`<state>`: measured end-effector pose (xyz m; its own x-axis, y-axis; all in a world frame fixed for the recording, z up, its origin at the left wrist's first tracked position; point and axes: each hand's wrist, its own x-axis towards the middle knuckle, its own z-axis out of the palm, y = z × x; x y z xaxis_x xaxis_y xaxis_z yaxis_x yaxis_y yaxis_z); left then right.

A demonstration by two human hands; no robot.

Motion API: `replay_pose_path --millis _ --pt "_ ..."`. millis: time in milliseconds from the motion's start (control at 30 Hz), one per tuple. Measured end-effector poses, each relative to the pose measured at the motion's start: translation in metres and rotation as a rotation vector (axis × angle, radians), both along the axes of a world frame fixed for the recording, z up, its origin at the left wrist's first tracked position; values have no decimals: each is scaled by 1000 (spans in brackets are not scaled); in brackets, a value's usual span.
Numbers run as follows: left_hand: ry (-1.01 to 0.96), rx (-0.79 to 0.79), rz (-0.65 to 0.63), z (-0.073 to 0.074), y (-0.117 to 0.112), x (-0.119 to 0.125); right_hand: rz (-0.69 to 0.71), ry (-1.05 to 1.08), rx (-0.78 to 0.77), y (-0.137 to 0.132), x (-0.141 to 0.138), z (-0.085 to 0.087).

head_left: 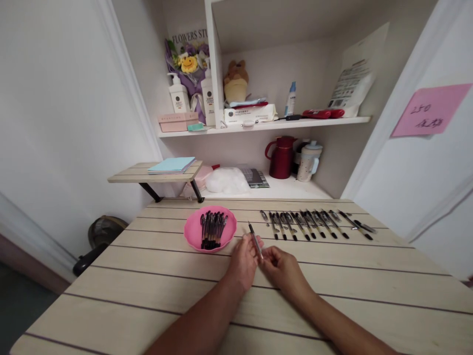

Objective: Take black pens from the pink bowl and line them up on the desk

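Observation:
Over the table's middle a slim pen (253, 233) points away from me, its dark tip end uppermost. The fingers of my left hand (244, 259) are closed around its barrel. My right hand (281, 266) pinches at the pen's near end, fingertips together. Just left of my hands, a pink scalloped bowl (190, 236) holds a bundle of black pens (213, 229), lying side by side. To the right, a row of pen parts (314, 224) lies on the table, with dark caps and barrels spread out in several small groups.
A small raised shelf (129, 172) with blue paper (172, 164) stands at the back left. Behind the slatted table (148, 286) are a white plastic bag (227, 181), a red jug (281, 158) and a lidded cup (308, 162). Bottles and a plush toy (236, 84) occupy the upper shelf.

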<state>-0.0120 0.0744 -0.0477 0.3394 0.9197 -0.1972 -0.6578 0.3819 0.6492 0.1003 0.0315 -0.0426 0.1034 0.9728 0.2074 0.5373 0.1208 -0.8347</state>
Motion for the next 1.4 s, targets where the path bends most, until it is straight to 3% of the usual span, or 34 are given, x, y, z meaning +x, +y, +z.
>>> replay_pose_path --millis 200,467,1000,1200,1400 --pt "7 -87 52 3 0 0 -186 -536 -156 54 11 18" --pt "-1 -57 22 -1 1 -1 -209 -658 -214 81 11 13" --pt "22 -17 10 0 0 0 -240 -701 -226 78 12 16" --pt "20 13 27 1 -1 -1 -236 -691 -202 62 8 19" --pt "337 266 184 7 -4 -6 -133 -650 -177 27 2 14"
